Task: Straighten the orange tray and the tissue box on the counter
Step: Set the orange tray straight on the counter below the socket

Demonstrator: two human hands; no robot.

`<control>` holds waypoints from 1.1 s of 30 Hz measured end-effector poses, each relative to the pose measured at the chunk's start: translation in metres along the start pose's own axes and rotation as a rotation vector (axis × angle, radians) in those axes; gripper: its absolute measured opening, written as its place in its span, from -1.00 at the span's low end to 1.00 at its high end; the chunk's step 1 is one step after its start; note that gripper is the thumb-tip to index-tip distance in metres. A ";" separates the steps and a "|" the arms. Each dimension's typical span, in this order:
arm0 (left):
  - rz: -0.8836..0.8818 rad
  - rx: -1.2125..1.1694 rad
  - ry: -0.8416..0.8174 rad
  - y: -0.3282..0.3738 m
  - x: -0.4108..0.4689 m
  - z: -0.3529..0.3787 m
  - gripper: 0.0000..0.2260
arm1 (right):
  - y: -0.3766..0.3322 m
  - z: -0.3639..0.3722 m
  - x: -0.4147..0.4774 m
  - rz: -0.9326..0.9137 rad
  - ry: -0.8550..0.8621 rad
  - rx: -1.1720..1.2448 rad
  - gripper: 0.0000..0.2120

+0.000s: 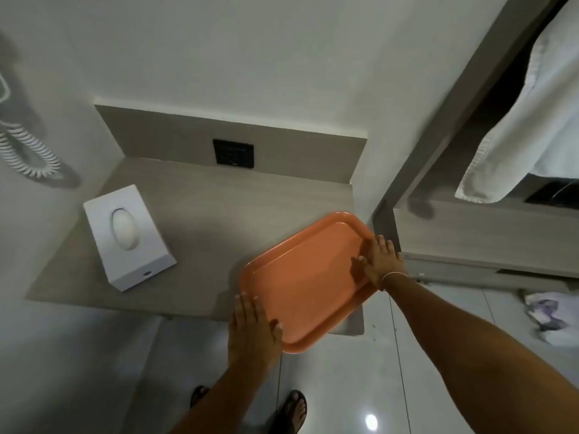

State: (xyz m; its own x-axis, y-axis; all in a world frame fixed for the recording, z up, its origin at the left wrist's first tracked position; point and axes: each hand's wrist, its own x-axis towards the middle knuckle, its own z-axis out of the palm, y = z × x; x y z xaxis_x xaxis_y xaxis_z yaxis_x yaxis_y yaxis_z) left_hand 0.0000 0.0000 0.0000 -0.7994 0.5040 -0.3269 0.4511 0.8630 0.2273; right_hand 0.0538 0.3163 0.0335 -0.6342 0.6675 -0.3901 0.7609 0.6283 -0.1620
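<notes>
An orange tray (pixel 308 277) lies askew on the right part of the grey counter (pixel 203 214), and its near corner juts past the counter's front edge. My left hand (pixel 252 330) grips the tray's near left corner, thumb on top of the rim. My right hand (pixel 380 261) holds the right rim, fingers spread along the edge and thumb inside the tray. A white tissue box (pixel 127 236) with an oval opening rests on the left of the counter, turned at a slant, apart from both hands.
A black socket panel (pixel 233 152) sits in the counter's back wall. A coiled white cord (pixel 28 151) hangs on the left wall. White towels (pixel 526 126) hang at the upper right above a wooden shelf (pixel 470 239). A crumpled cloth (pixel 551 317) lies on the tiled floor.
</notes>
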 end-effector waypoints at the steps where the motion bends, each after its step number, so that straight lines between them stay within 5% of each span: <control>1: -0.011 0.015 -0.014 0.000 0.000 0.001 -0.30 | 0.000 0.000 0.002 -0.003 0.003 -0.020 -0.29; 18: 0.046 -0.038 0.015 -0.015 0.014 -0.004 -0.34 | -0.008 -0.005 0.030 0.012 -0.031 0.119 -0.51; 33: 0.325 0.074 0.065 -0.116 0.127 -0.126 -0.17 | -0.080 -0.023 0.041 0.094 0.018 0.654 -0.88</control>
State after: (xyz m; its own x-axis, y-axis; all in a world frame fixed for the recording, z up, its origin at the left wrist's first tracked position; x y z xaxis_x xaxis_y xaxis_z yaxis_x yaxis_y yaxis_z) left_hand -0.2037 -0.0402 0.0479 -0.6316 0.7521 -0.1884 0.7123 0.6588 0.2422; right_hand -0.0356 0.3027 0.0516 -0.5586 0.7179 -0.4154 0.7360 0.1980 -0.6474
